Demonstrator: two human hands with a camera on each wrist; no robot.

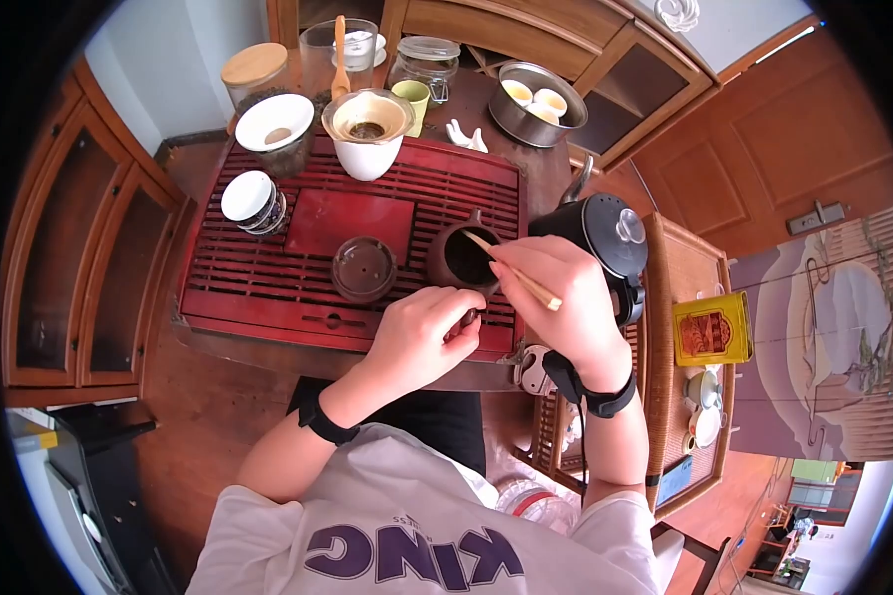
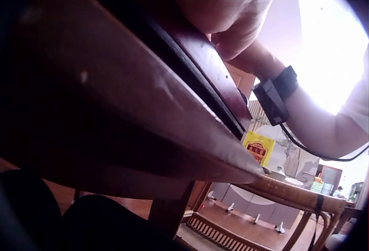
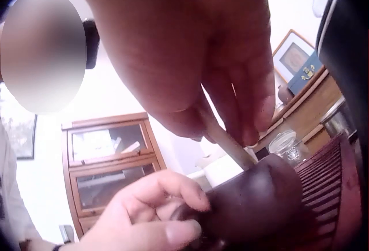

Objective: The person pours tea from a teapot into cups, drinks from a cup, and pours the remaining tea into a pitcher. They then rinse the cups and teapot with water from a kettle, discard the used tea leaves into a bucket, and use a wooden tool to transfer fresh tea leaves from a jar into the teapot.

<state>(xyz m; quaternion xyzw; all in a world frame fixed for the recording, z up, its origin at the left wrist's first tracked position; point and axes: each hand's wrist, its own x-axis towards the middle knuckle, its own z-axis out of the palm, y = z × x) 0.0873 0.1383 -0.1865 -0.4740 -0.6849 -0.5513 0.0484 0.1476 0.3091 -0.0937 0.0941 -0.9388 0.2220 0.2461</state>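
A dark brown clay teapot (image 1: 442, 260) stands without its lid on the red slatted tea tray (image 1: 208, 297), near its right front. My left hand (image 1: 422, 329) grips the teapot's handle, thumb and fingers curled round it, as the right wrist view also shows. Above the pot, my right hand (image 1: 556, 288) pinches a slim light wooden stick (image 1: 538, 288), whose far end reaches into the pot's mouth. That end is partly hidden inside the rim. A round brown lidded-looking vessel (image 1: 364, 268) sits just left of the pot.
A black kettle (image 1: 605, 238) stands close to my right hand. At the tray's back are a strainer (image 1: 369, 117) on a white pitcher (image 1: 369, 159), a white-rimmed bowl (image 1: 275, 122) and stacked cups (image 1: 253, 201). Beyond lies a metal pan (image 1: 536, 104) holding white cups.
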